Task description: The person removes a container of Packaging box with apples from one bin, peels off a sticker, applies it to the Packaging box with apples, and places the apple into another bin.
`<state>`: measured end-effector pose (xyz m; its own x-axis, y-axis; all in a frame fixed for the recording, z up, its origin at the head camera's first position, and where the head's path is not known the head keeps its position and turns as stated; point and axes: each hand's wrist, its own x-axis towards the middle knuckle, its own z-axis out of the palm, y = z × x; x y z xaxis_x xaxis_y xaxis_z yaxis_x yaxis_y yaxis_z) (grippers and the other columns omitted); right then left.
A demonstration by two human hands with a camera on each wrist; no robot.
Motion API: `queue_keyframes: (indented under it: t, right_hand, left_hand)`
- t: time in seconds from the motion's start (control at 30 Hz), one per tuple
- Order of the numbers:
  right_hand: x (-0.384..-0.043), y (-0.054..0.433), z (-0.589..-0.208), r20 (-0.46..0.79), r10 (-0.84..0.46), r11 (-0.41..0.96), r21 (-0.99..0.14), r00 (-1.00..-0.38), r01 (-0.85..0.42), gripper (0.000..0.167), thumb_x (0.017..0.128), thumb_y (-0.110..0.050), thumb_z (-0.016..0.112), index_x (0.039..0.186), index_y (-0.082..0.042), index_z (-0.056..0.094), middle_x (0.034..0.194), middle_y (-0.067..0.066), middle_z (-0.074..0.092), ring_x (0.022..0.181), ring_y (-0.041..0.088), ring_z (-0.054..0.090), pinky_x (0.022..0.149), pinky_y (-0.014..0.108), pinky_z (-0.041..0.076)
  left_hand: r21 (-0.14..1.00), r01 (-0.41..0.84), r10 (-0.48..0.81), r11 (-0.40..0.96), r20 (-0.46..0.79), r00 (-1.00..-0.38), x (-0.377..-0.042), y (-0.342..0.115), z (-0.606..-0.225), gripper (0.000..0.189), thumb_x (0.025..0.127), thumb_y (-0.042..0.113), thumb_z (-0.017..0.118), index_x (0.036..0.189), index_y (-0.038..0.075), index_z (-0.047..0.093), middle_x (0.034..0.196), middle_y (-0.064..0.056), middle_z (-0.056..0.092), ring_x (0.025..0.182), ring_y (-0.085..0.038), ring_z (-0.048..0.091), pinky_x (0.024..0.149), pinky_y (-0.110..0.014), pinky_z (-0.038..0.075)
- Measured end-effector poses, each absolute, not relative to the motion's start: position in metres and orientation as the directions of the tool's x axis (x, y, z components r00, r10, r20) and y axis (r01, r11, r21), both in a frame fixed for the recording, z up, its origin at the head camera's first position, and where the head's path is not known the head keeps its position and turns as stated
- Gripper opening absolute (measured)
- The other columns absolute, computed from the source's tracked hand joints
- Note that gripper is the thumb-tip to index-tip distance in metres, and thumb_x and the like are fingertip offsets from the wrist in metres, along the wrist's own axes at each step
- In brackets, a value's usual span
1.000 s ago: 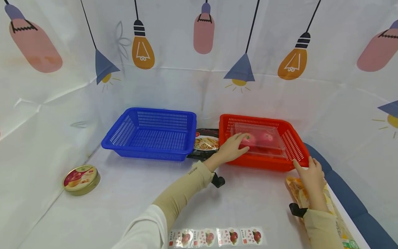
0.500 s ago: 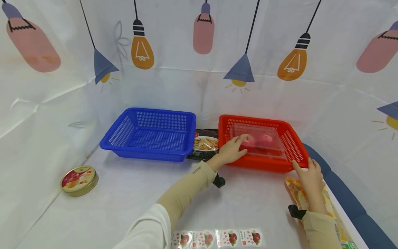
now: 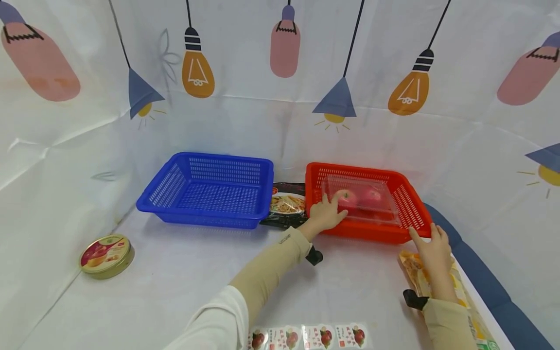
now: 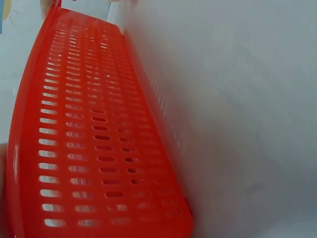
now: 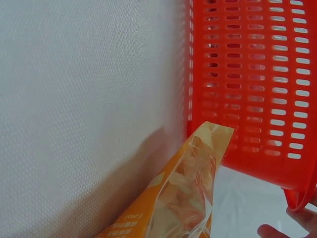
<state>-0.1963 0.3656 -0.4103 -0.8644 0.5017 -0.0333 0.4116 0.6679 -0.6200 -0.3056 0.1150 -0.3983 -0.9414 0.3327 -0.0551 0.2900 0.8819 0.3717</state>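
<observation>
A red slotted basket (image 3: 366,229) stands at the right. In it lies a clear plastic box (image 3: 387,206) with two pinkish-red round fruits (image 3: 345,198). My left hand (image 3: 323,215) is over the basket's near-left rim, fingers spread and fairly straight beside the box; in the left wrist view only a sliver of it shows at the rim. My right hand (image 3: 432,248) grips the near-right corner, thumb in front and fingers around the side. Beneath that forearm lies an orange and clear food packet (image 5: 181,198), its top end close to the basket's side.
A blue slotted basket (image 3: 210,219) stands to the left. Between the baskets lies a black food packet (image 3: 286,206). A round gold tin (image 3: 107,256) sits at the far left, and a strip of apple-printed stickers (image 3: 319,336) lies at the near edge.
My left hand has drawn back slightly from over the clear box toward the basket's near-left rim, its fingers spreading. My right hand stays at the corner. The view has shifted a little.
</observation>
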Motion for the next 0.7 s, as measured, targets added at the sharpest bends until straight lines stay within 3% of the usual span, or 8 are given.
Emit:
queue_keyframes:
  t: [0.1,0.4,0.7]
  right_hand:
    - [-0.196,0.366,-0.410,-0.030,0.498,0.671,-0.620,-0.867,0.406,0.087,0.090,-0.060,0.037,0.147,-0.006,0.000,0.150,0.027,-0.001,0.133,0.051,0.005,0.097,0.074,0.006]
    - [-0.196,0.365,-0.411,-0.018,0.501,0.673,-0.620,-0.865,0.403,0.086,0.090,-0.060,0.037,0.147,-0.005,0.001,0.150,0.026,-0.001,0.133,0.052,0.006,0.097,0.073,0.006]
    - [-0.197,0.363,-0.411,-0.015,0.507,0.667,-0.627,-0.862,0.403,0.086,0.090,-0.060,0.037,0.147,-0.005,0.002,0.150,0.026,-0.001,0.133,0.051,0.006,0.098,0.072,0.008]
  left_hand:
    - [0.375,0.219,0.271,0.901,-0.092,-0.958,-0.307,0.120,-0.397,0.074,0.090,0.057,0.043,0.148,0.020,0.017,0.151,-0.012,0.023,0.105,-0.025,0.056,0.087,-0.034,0.043]
    - [0.392,0.146,0.226,0.908,-0.166,-0.960,-0.308,0.126,-0.394,0.079,0.089,0.059,0.041,0.149,0.015,0.012,0.146,-0.015,0.033,0.123,-0.030,0.043,0.099,-0.041,0.034]
    - [0.389,0.147,0.225,0.910,-0.163,-0.961,-0.310,0.127,-0.394,0.076,0.090,0.059,0.039,0.149,0.016,0.016,0.139,-0.010,0.042,0.115,-0.024,0.048,0.087,-0.035,0.041]
